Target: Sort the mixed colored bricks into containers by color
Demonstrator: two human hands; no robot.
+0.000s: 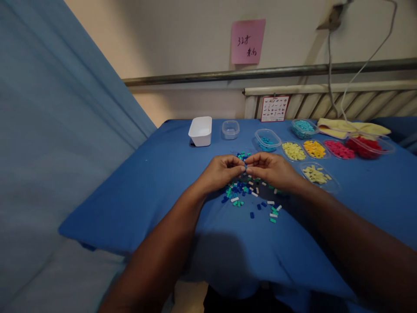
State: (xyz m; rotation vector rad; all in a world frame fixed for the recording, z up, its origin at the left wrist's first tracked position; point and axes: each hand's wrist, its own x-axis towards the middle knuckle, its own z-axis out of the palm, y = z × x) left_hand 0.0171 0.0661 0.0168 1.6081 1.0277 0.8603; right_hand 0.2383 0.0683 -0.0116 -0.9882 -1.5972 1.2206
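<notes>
My left hand [224,170] and my right hand [269,169] meet fingertip to fingertip above the middle of the table. Each pinches with thumb and forefinger. What lies between the fingertips is too small and covered to make out. Under and in front of the hands is a loose scatter of small plastic building pieces [240,188] in dark blue, green, white and lighter blue. A few stray pieces, among them a dark blue piece [252,215] and a green piece [273,221], lie closer to me. The hands partly hide the pile.
A white tub [200,141] and a clear container [230,136] stand at the back. To the right, several clear tubs hold sorted pieces: blue [267,142], turquoise [304,127], yellow [293,151], orange [314,149], pink [339,150], red [364,147]. Behind lies a yellow cloth [352,128].
</notes>
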